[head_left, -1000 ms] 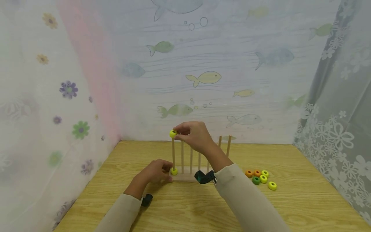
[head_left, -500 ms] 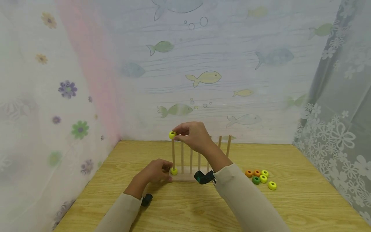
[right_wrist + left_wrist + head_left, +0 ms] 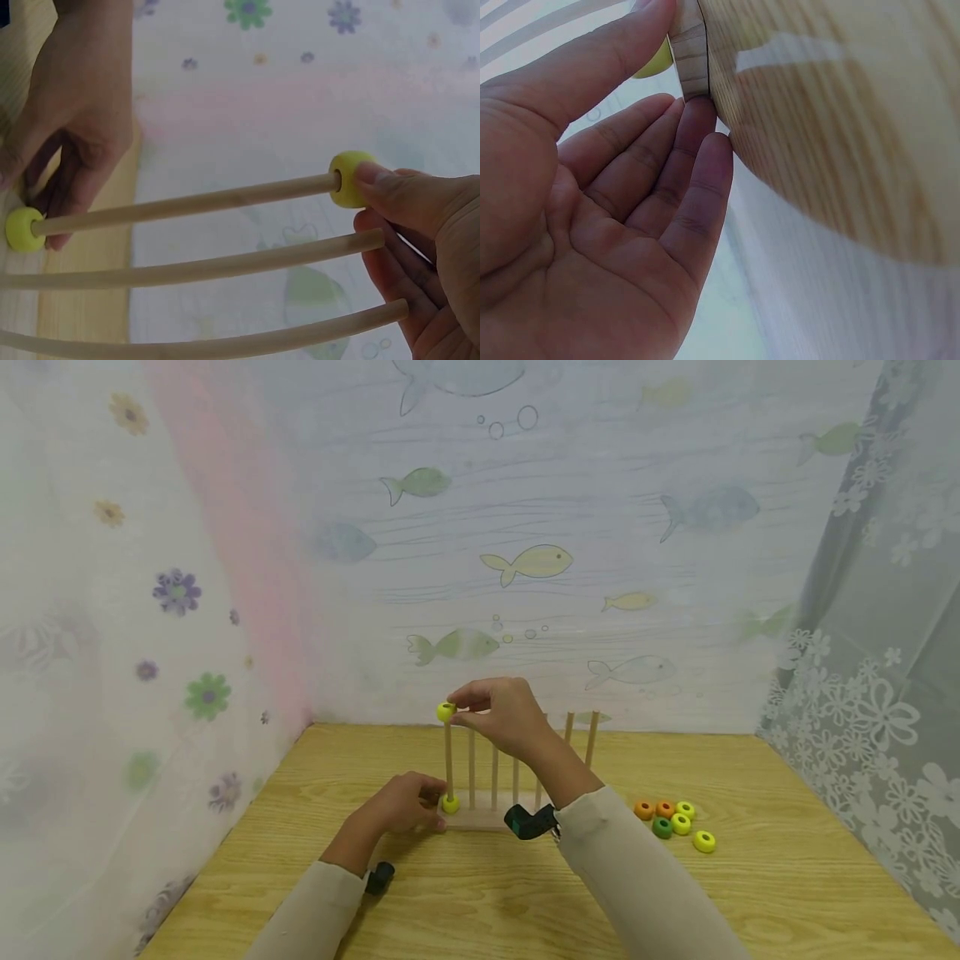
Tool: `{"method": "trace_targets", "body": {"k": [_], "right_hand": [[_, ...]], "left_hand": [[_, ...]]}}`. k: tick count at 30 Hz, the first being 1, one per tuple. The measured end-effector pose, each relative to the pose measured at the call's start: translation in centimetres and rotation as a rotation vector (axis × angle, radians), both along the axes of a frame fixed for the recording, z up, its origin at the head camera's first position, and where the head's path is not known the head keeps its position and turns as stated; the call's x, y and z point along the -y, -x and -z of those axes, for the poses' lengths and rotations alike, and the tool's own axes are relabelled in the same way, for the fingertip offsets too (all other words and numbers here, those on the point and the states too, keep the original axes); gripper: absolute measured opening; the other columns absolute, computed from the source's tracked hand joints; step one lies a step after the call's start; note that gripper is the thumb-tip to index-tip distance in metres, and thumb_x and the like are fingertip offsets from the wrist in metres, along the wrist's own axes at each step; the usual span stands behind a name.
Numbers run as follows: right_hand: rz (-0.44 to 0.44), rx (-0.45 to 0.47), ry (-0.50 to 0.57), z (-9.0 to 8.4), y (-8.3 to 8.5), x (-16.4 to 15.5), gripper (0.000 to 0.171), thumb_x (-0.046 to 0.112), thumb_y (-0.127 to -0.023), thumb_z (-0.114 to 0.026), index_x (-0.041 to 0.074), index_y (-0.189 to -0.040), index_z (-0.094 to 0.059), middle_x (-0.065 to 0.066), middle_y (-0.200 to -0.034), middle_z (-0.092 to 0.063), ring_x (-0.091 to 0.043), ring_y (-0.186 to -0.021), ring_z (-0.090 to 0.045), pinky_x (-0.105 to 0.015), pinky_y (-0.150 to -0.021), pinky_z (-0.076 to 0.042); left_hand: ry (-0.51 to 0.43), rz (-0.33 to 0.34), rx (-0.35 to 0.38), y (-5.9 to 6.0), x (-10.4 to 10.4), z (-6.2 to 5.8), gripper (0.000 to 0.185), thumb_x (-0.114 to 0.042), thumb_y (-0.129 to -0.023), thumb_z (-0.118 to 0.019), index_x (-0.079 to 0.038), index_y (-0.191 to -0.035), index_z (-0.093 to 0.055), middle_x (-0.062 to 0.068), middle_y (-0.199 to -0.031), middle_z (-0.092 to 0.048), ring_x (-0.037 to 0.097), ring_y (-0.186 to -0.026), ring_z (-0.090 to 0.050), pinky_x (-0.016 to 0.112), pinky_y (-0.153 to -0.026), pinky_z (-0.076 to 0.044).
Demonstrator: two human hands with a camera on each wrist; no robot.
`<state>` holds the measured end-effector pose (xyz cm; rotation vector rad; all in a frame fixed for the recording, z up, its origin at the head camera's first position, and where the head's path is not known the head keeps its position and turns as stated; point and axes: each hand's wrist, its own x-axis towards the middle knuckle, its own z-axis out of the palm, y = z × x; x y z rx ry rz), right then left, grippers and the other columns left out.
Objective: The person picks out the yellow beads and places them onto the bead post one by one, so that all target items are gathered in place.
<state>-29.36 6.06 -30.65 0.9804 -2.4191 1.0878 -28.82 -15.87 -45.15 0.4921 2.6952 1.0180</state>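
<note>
A wooden rack (image 3: 487,817) with several upright rods stands on the table. My right hand (image 3: 461,710) pinches a yellow bead (image 3: 446,712) at the tip of the leftmost rod (image 3: 448,760); the right wrist view shows the rod's tip inside the yellow bead (image 3: 349,178), with my fingertips (image 3: 390,193) on it. A second yellow bead (image 3: 450,804) sits at that rod's foot. My left hand (image 3: 423,797) grips the rack's left end. In the left wrist view its thumb (image 3: 615,52) and fingers (image 3: 697,142) clamp the base edge (image 3: 691,52).
Several loose beads lie on the table to the right of the rack: orange (image 3: 643,809), green (image 3: 662,827) and yellow (image 3: 703,840). Printed curtains close in the table (image 3: 750,893) at the back, left and right. The other rods (image 3: 592,737) are bare.
My right hand has brought the yellow bead down a little onto the rod's tip. The left hand and the rack have not moved.
</note>
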Motion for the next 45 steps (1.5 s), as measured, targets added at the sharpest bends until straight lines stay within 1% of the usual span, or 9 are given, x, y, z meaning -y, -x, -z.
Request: {"method": "trace_targets", "body": {"k": [4, 10, 18, 24, 28, 31, 34, 38, 45], "right_hand": [[-0.011, -0.035, -0.002, 0.0, 0.0, -0.1, 0.018, 0.027, -0.083, -0.076, 0.021, -0.1, -0.076, 0.009, -0.099, -0.072, -0.003, -0.084, -0.068, -0.022, -0.074, -0.055], [-0.021, -0.035, -0.023, 0.0, 0.0, -0.1, 0.016, 0.026, -0.084, -0.075, 0.021, -0.099, -0.075, 0.008, -0.098, -0.072, -0.004, -0.084, -0.068, -0.025, -0.074, -0.055], [-0.011, -0.06, -0.029, 0.0, 0.0, -0.1, 0.017, 0.026, -0.084, -0.074, 0.02, -0.101, -0.075, 0.009, -0.098, -0.072, -0.004, -0.085, -0.068, -0.024, -0.075, -0.055], [-0.014, -0.092, -0.018, -0.1, -0.5, -0.3, 0.019, 0.027, -0.084, -0.074, 0.027, -0.104, -0.073, 0.011, -0.103, -0.071, -0.006, -0.09, -0.068, -0.02, -0.078, -0.054], [-0.04, -0.154, -0.013, -0.4, -1.0, -0.7, 0.023, 0.027, -0.085, -0.074, 0.025, -0.108, -0.072, 0.012, -0.108, -0.07, -0.008, -0.095, -0.067, -0.021, -0.081, -0.053], [-0.053, -0.18, 0.006, -0.6, -1.1, -1.1, 0.024, 0.026, -0.085, -0.074, 0.024, -0.109, -0.072, 0.011, -0.109, -0.069, -0.009, -0.097, -0.067, -0.023, -0.082, -0.054], [-0.059, -0.178, 0.019, -0.5, -1.2, -1.4, 0.024, 0.027, -0.085, -0.074, 0.024, -0.109, -0.072, 0.01, -0.11, -0.069, -0.011, -0.098, -0.067, -0.026, -0.083, -0.054], [-0.049, -0.167, 0.022, -0.4, -1.4, -2.1, 0.025, 0.029, -0.085, -0.073, 0.026, -0.109, -0.071, 0.011, -0.113, -0.068, -0.007, -0.1, -0.065, -0.026, -0.084, -0.054], [-0.051, -0.22, 0.067, 0.0, -1.8, -3.4, 0.024, 0.024, -0.083, -0.076, 0.025, -0.107, -0.072, 0.009, -0.113, -0.068, -0.006, -0.099, -0.065, -0.027, -0.083, -0.054]], "left_hand": [[0.006, 0.002, -0.004, 0.0, -0.1, 0.0, 0.071, -0.036, -0.074, -0.082, -0.013, -0.136, -0.055, 0.004, -0.126, -0.061, 0.024, -0.114, -0.058, 0.047, -0.093, -0.048], [0.019, -0.017, 0.002, -0.1, -0.2, -0.1, 0.071, -0.037, -0.073, -0.082, -0.016, -0.136, -0.055, 0.002, -0.126, -0.061, 0.023, -0.115, -0.058, 0.046, -0.094, -0.048], [0.022, -0.022, -0.004, 0.0, -0.2, 0.0, 0.071, -0.036, -0.073, -0.082, -0.015, -0.135, -0.056, 0.002, -0.124, -0.062, 0.023, -0.113, -0.059, 0.046, -0.093, -0.048], [0.018, -0.015, 0.002, 0.0, -0.1, 0.1, 0.072, -0.037, -0.073, -0.082, -0.015, -0.136, -0.054, 0.003, -0.126, -0.061, 0.024, -0.114, -0.058, 0.047, -0.093, -0.048], [0.016, -0.012, -0.004, -0.1, -0.1, 0.0, 0.072, -0.036, -0.073, -0.082, -0.015, -0.136, -0.055, 0.002, -0.124, -0.062, 0.023, -0.113, -0.059, 0.047, -0.093, -0.048], [0.018, -0.02, -0.006, -0.2, -0.2, -0.1, 0.071, -0.036, -0.073, -0.082, -0.016, -0.135, -0.056, 0.001, -0.123, -0.063, 0.023, -0.112, -0.059, 0.047, -0.094, -0.048], [0.017, -0.029, -0.006, -0.2, -0.2, -0.1, 0.071, -0.037, -0.073, -0.082, -0.017, -0.135, -0.056, 0.001, -0.123, -0.063, 0.023, -0.113, -0.059, 0.047, -0.094, -0.047], [0.012, -0.03, -0.005, -0.1, -0.1, 0.1, 0.071, -0.036, -0.072, -0.082, -0.016, -0.135, -0.056, 0.002, -0.123, -0.063, 0.023, -0.112, -0.059, 0.047, -0.094, -0.048], [-0.003, -0.024, 0.003, -0.2, -0.1, -0.1, 0.072, -0.035, -0.073, -0.082, -0.016, -0.136, -0.054, 0.003, -0.124, -0.062, 0.024, -0.113, -0.059, 0.047, -0.093, -0.048]]}}
